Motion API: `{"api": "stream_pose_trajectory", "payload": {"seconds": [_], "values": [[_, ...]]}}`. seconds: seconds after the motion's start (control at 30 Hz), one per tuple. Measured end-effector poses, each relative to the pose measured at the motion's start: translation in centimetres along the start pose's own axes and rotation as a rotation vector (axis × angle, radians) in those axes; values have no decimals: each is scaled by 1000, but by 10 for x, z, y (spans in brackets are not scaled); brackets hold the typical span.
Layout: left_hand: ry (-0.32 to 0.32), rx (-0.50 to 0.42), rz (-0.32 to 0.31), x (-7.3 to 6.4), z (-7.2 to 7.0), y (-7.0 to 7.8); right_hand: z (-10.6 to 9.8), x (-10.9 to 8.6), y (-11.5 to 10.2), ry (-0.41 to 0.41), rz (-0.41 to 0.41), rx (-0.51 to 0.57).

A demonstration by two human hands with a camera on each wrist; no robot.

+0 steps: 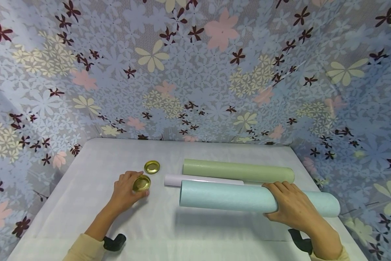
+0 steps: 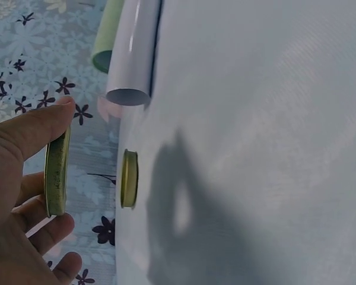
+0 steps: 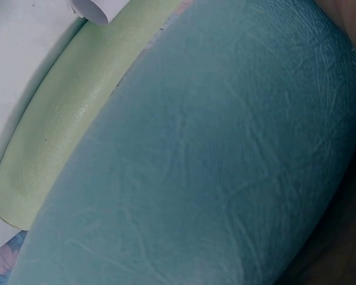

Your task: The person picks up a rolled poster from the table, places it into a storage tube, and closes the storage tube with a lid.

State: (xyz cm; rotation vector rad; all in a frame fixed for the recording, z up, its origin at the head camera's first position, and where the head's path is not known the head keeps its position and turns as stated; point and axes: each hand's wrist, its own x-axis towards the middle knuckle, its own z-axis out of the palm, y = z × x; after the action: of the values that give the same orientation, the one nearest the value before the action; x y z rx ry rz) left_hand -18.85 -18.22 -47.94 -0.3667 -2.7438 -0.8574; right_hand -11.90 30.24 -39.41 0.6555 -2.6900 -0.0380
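My left hand (image 1: 127,190) pinches a round gold lid (image 1: 141,183) by its edge, thumb on one side and fingers on the other. In the left wrist view this lid (image 2: 57,175) is seen edge-on, raised over the table. A second gold lid (image 1: 152,167) lies on the table just beyond that hand. On the right, my right hand (image 1: 288,203) grips a light blue paper tube (image 1: 228,196) from above, right of its middle. The tube is held level above the table, with a shadow under it. The right wrist view is mostly filled by the blue tube (image 3: 184,154).
Behind the blue tube lie a thin white roll (image 1: 202,180) and a thicker green tube (image 1: 237,170), roughly parallel. A white cloth covers the table (image 1: 117,152). Floral fabric (image 1: 195,72) hangs at the back and both sides.
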Motion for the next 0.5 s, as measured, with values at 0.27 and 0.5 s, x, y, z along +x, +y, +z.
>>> {"api": "stream_pose_trajectory", "payload": {"seconds": [0.27, 0.5], "values": [[2, -27, -4, 0, -7, 8, -1, -1, 0, -20, 11, 4], [6, -71, -6, -1, -13, 18, 0, -1, 1, -3, 5, -2]]}}
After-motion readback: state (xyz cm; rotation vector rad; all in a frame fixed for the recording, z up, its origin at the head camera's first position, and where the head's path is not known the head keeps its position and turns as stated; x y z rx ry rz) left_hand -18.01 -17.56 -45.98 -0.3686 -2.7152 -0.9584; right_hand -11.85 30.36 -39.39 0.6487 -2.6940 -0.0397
